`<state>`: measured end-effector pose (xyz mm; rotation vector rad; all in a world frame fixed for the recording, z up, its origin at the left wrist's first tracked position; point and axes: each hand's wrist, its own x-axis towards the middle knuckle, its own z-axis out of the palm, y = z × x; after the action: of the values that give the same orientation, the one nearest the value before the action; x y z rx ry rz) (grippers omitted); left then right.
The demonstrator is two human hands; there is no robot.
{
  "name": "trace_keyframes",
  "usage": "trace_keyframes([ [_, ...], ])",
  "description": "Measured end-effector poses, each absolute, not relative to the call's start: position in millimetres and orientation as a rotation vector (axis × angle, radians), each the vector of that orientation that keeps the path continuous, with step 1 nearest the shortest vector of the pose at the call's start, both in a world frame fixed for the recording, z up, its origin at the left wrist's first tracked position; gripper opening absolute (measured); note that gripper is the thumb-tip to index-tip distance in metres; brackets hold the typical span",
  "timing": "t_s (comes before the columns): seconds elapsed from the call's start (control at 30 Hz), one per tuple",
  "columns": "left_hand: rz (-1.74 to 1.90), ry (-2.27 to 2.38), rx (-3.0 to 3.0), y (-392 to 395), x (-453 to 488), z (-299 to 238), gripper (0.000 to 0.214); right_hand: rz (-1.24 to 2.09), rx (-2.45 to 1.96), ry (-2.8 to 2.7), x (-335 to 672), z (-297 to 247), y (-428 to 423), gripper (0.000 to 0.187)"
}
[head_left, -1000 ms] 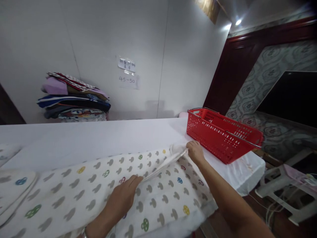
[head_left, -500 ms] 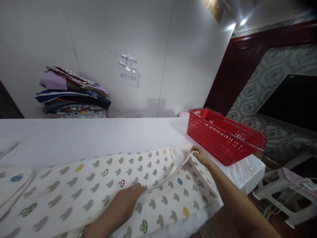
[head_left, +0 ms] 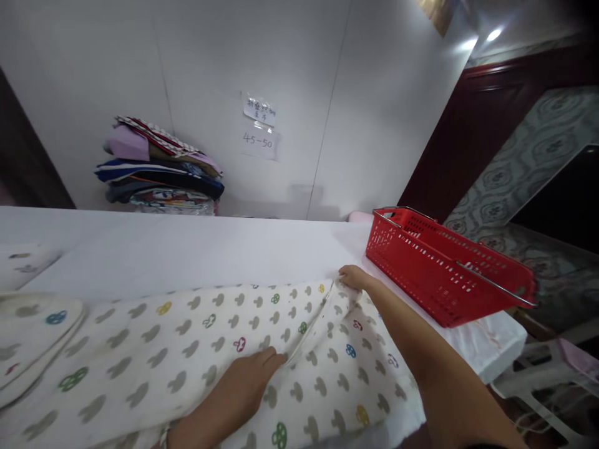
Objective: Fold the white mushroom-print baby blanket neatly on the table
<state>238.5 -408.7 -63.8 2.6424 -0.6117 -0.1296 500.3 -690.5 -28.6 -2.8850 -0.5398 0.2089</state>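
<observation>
"Cloth (head_left: 196, 330): how many?"

"One under the hands, white with a mushroom print, spread along the near edge of the worktop (head_left: 210, 249). A rounded, layered flap (head_left: 35, 340) lies over its left end; whether it is part of the same piece, I can't tell. The view cuts off that end. A second piece (head_left: 23, 262) lies by the left edge, also cut off."

"And the two hands?"

"The right hand (head_left: 353, 278) pinches the cloth at its far side. A raised ridge runs from there down to the left hand (head_left: 250, 381), which is narrow, fingers together, fingertips touching the ridge. Its thumb is hidden, so I can't tell whether it grips."

"Baskets?"

"One, red (head_left: 435, 277), along the right edge, with two wire handles. Its floor is hidden."

"At the far edge?"

"One stack (head_left: 161, 171) of fabrics toward the far left corner, its layers too squashed to count. Two signs (head_left: 260, 142) hang on the wall; the lower reads 45-50, the upper is hard to read."

"Past the right edge?"

"One stool (head_left: 580, 358) and one dark screen (head_left: 566, 206), both cut off."
</observation>
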Motion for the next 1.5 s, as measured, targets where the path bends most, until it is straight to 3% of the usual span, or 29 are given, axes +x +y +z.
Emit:
trace_keyframes([
  [0.13,-0.157,-0.599,2.644,-409.1,239.0,-63.5,0.044,0.236,-2.969,-0.572,503.2,-32.8,-691.2,0.022],
  [0.3,-0.155,-0.598,2.632,-409.0,237.9,-60.6,0.044,0.122,-3.015,-0.705,493.5,-26.9,-692.8,0.043],
  [0.53,-0.124,-0.585,2.622,-409.1,236.7,-55.7,0.043,-0.119,-3.041,-0.806,463.7,-10.5,-708.0,0.021],
  [0.73,-0.068,-0.564,2.664,-408.0,236.8,-56.8,0.041,-0.361,-3.014,-0.727,432.5,2.4,-755.0,0.028],
  [0.97,-0.001,-0.485,2.866,-403.3,243.8,-40.5,0.061,-0.556,-2.92,-0.737,384.6,-1.1,-792.3,0.026],
  [1.17,0.131,-0.647,2.838,-402.8,231.4,-47.0,0.057,-0.437,-2.9,-0.733,352.7,-20.9,-808.5,0.028],
  [1.3,0.029,-0.757,2.852,-404.5,219.9,-70.7,0.066,-0.312,-2.73,-0.811,331.2,-49.7,-828.2,0.035],
  [1.5,0.067,-0.812,2.795,-401.3,219.4,-84.3,0.067,-0.324,-2.386,-0.022,316.6,-62.1,-844.0,0.031],
])
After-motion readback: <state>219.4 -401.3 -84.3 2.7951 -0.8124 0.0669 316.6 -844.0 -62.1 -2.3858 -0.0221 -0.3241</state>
